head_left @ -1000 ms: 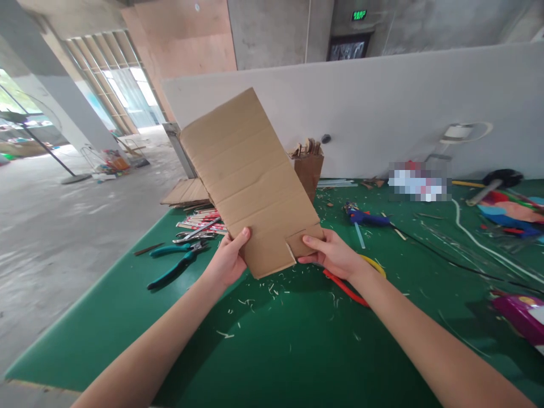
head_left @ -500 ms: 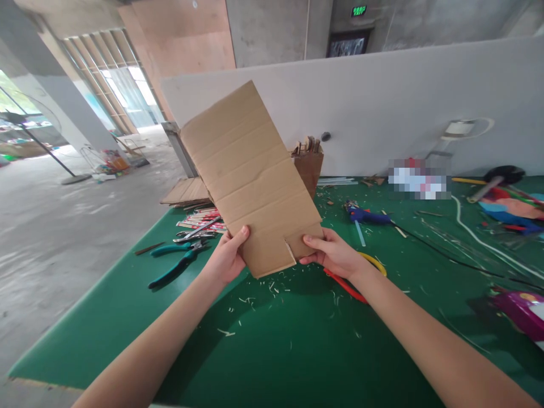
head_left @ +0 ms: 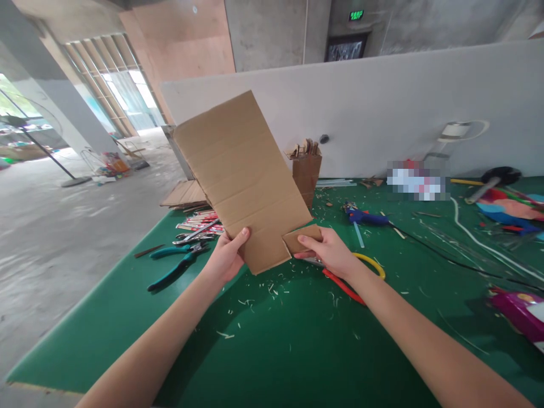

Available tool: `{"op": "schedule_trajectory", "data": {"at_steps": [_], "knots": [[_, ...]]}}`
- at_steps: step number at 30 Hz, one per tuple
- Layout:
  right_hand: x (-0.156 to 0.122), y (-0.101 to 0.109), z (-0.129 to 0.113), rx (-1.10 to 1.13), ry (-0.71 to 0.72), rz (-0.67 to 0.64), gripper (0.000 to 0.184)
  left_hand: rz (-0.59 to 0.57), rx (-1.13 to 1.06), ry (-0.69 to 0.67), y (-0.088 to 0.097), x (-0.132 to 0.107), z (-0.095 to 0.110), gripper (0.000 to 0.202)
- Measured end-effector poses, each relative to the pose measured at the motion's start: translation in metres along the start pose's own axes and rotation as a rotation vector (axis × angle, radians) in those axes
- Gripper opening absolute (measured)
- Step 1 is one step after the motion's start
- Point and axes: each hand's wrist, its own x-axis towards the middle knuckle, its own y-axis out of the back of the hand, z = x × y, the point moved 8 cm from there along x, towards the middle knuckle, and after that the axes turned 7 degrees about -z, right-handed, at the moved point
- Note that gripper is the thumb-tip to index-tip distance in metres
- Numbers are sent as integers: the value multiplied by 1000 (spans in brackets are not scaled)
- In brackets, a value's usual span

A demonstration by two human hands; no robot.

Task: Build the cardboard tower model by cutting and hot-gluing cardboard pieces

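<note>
A large brown cardboard sheet (head_left: 244, 175) is held tilted above the green table. My left hand (head_left: 229, 255) grips its lower left edge, thumb on the front face. Between the thumb and fingers of my right hand (head_left: 325, 249) is a small cardboard flap (head_left: 304, 239) at the sheet's lower right corner. A slit parts the flap from the sheet on two sides; whether they still join at the inner corner I cannot tell. Just under my right hand lie scissors (head_left: 374, 265) with one yellow and one red handle, their blades partly hidden.
Teal-handled pliers (head_left: 176, 266) lie on the green table (head_left: 255, 351) at left, near cardboard pieces (head_left: 185, 194). Behind the sheet stands a cardboard holder (head_left: 306, 175). A blue glue gun (head_left: 365, 217) with its cord lies at right, and a purple packet (head_left: 518, 314) near the right edge.
My right hand has pulled the corner flap round and away from the sheet, widening the gap along its upper edge. My left hand stays gripping the sheet, which has shifted slightly left.
</note>
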Motion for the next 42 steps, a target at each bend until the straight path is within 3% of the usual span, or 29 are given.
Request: {"op": "schedule_trajectory", "data": {"at_steps": [6,14,19,23,27,31,38,42], "knots": [[1,4,2,-115,19,44,21,2,31,-47,-2,1,-1,36],[6,-4,5,-194,65,23,21,119,90,-165,-2,-4,2,38],[-6,-16,-2,-377,21,-195,27,163,86,-105,4,-6,0,36],[-12,-24,3,-273,-38,-270,28,204,77,-74,6,-8,-3,35],[-11,-31,7,-431,-24,-192,28,244,89,-125,6,-11,0,35],[-12,-33,2,-677,34,-57,33,201,73,-181,-5,-13,1,35],[-19,-43,-8,-824,189,83,36,192,51,-206,-15,-19,-6,39],[-18,-38,-11,-719,191,85,32,190,62,-177,-10,-16,-4,38]]}}
